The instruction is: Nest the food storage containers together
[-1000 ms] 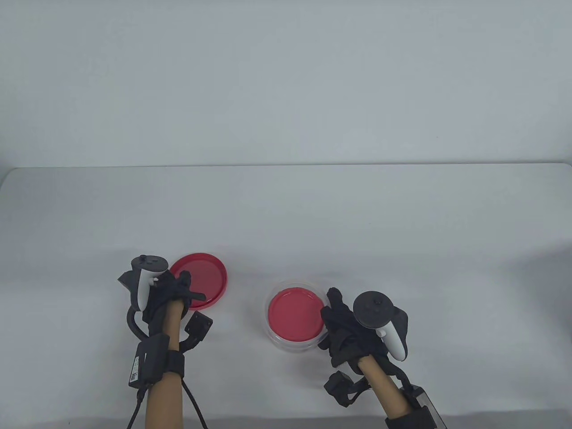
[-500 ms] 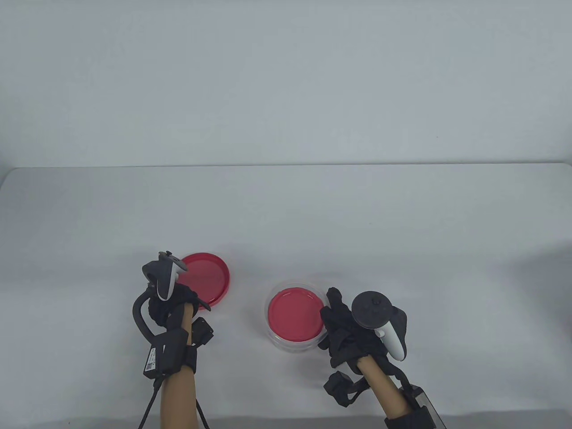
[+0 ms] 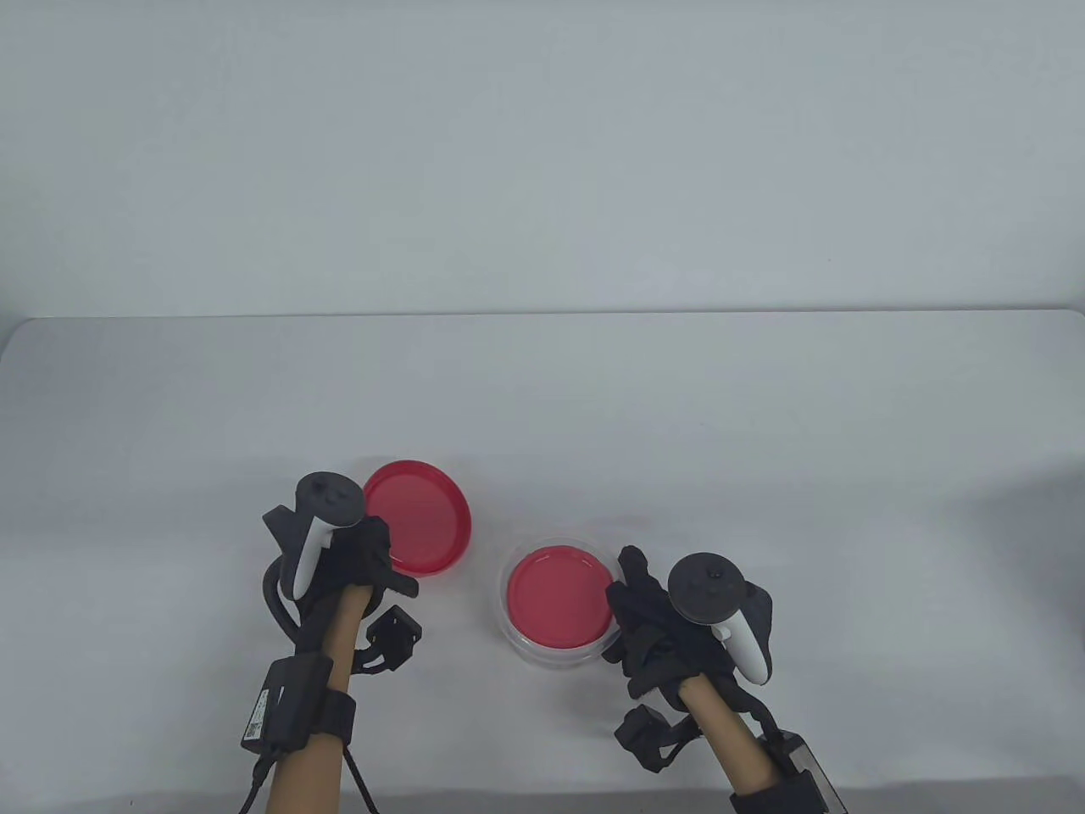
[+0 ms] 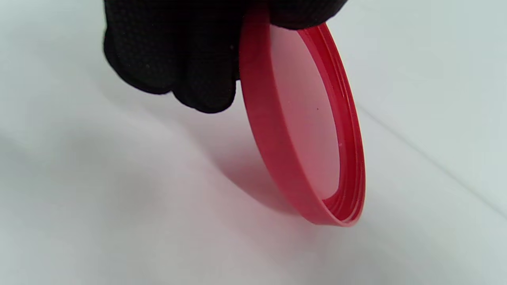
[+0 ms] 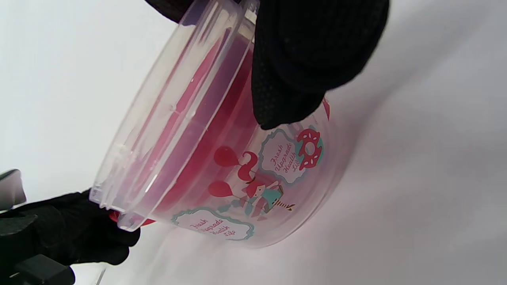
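Note:
A clear round container with printed labels stands on the white table, with a smaller red-lidded container nested inside it. My right hand grips the clear container's right wall; the right wrist view shows the fingers on its side. My left hand holds a loose red lid by its near edge, lifted off the table and tilted, hollow side up. In the left wrist view the lid hangs from my fingers above its shadow.
The table's far edge meets a plain pale wall. My left gloved hand also shows at the lower left of the right wrist view.
My left hand has gripped the red lid, lifted it off the table and carried it right and a little farther back. My right hand and the clear container have stayed put.

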A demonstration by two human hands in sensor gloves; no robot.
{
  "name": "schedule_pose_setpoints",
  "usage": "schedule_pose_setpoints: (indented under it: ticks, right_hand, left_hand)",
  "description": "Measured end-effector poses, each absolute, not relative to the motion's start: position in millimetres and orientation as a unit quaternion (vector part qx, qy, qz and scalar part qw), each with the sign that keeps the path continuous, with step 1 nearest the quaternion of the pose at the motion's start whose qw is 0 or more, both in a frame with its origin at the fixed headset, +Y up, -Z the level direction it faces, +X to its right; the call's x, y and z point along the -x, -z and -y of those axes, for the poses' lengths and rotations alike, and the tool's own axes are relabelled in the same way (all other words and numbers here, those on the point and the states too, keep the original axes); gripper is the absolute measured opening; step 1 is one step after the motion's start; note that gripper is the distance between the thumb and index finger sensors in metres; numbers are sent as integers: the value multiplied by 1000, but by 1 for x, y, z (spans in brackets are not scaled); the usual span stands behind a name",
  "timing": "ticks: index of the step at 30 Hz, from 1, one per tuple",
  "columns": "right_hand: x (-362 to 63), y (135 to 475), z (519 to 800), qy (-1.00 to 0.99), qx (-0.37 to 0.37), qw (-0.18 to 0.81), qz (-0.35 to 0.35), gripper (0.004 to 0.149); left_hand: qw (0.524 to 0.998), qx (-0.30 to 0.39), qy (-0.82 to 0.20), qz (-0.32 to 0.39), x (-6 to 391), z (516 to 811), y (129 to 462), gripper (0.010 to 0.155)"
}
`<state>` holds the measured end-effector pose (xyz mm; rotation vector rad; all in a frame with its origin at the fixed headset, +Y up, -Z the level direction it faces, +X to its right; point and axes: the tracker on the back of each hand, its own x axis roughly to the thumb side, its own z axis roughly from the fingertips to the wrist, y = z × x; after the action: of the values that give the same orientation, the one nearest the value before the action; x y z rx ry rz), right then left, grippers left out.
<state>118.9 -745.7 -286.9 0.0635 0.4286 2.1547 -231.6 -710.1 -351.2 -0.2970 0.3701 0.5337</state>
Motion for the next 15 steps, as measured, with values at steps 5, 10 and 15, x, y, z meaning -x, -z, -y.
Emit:
schedule_pose_setpoints:
  ticks: [5,10,15]
  right_hand:
    - [-118,286,746,-872,-26,457,-172,61]
    - [-119,287,747,-867,-24,466,-174,61]
    - [-119,287,747,-865,-23,470,-174,61]
  left_hand:
    - [959,108,-247,-92,192,689,338,63]
    - [968,60,-244,-22,166,670,326,59]
    - [964,29,-254,78,142,662,303,56]
